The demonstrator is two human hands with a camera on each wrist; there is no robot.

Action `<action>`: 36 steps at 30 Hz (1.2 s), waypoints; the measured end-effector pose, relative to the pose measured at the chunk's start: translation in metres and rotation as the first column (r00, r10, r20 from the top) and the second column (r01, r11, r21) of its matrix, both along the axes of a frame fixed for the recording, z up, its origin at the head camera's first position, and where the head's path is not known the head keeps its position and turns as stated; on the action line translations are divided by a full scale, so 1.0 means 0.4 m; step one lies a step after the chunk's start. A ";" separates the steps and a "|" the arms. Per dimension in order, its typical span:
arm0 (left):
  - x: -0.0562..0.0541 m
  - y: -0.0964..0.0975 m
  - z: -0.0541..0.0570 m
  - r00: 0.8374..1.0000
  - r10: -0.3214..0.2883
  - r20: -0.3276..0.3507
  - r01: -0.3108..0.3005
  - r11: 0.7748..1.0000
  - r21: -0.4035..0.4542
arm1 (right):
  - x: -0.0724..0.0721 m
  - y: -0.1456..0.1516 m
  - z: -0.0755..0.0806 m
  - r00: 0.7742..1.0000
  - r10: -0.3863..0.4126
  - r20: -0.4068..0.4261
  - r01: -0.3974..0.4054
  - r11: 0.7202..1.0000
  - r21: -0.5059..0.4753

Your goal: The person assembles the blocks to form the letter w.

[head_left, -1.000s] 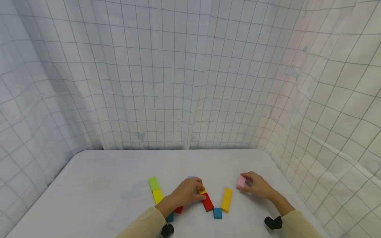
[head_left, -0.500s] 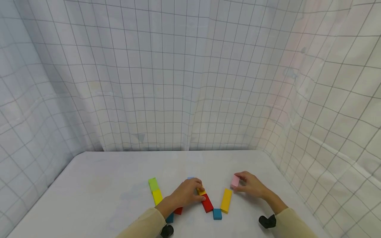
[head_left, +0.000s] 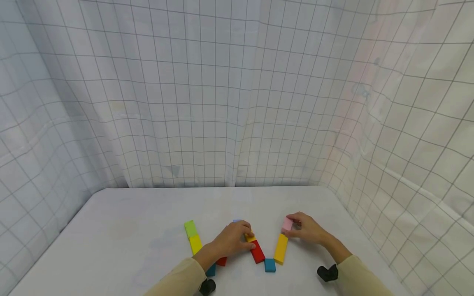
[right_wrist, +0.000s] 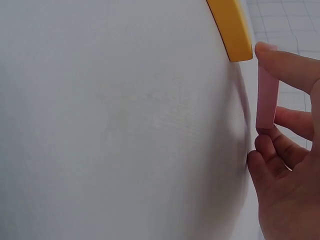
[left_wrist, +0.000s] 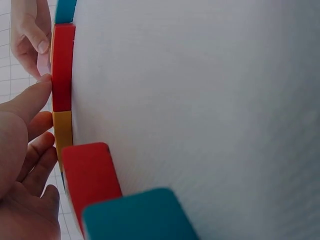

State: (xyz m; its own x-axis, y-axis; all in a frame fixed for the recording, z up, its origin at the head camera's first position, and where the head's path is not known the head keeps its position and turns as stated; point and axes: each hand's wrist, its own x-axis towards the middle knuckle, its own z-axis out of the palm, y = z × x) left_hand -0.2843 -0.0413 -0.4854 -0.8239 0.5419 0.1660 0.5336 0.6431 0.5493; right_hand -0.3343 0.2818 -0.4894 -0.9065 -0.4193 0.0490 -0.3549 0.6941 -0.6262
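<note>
My right hand (head_left: 307, 228) pinches a pink block (head_left: 286, 225) between thumb and fingers, at the far end of an orange-yellow block (head_left: 281, 249). In the right wrist view the pink block (right_wrist: 267, 95) is just off the end of the orange-yellow block (right_wrist: 232, 30). My left hand (head_left: 230, 240) rests over a slanted row of blocks. Its thumb touches a red block (left_wrist: 62, 67) and its fingers lie against a small yellow block (left_wrist: 63, 132), partly covered in the head view. A blue block (head_left: 270, 265) joins the red block (head_left: 257, 251) to the orange-yellow one.
Left of my left hand, a lime block (head_left: 190, 228) and a yellow block (head_left: 195, 244) form another slanted row. Another red block (head_left: 221, 261) and a teal block (head_left: 211, 270) show by my left wrist. The white table (head_left: 129, 234) is enclosed by gridded curtains (head_left: 207, 123).
My right hand has carried the pink block left, from beyond the orange-yellow block's right side to its far end. My left hand stays in place.
</note>
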 end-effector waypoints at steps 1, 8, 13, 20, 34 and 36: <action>0.000 0.000 0.000 1.000 -0.001 0.002 0.001 1.000 0.000 | -0.001 -0.001 -0.001 1.000 0.001 0.000 -0.001 1.000 0.005; -0.002 0.001 -0.003 1.000 -0.003 0.001 0.003 1.000 0.002 | -0.004 -0.005 -0.004 1.000 0.009 0.015 -0.010 1.000 0.023; 0.000 0.003 -0.005 1.000 0.004 0.000 -0.004 1.000 -0.003 | -0.004 -0.007 -0.002 1.000 0.023 0.018 -0.024 0.999 0.044; 0.000 0.002 -0.003 1.000 0.005 0.008 -0.005 1.000 0.004 | -0.002 -0.004 -0.003 0.999 0.032 0.014 -0.032 0.998 0.052; -0.001 0.000 -0.004 1.000 0.002 0.006 -0.003 1.000 0.015 | -0.004 -0.008 -0.014 1.000 -0.025 0.007 0.025 1.000 0.014; -0.001 0.001 -0.002 1.000 0.003 0.007 -0.003 1.000 0.016 | -0.005 -0.010 -0.015 0.999 -0.031 0.007 0.031 0.999 0.011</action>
State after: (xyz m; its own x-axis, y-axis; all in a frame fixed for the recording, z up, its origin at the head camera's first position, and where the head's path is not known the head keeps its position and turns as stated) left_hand -0.2845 -0.0409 -0.4864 -0.8267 0.5368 0.1689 0.5278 0.6355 0.5636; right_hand -0.3363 0.2779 -0.4954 -0.9195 -0.3913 0.0382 -0.3286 0.7114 -0.6213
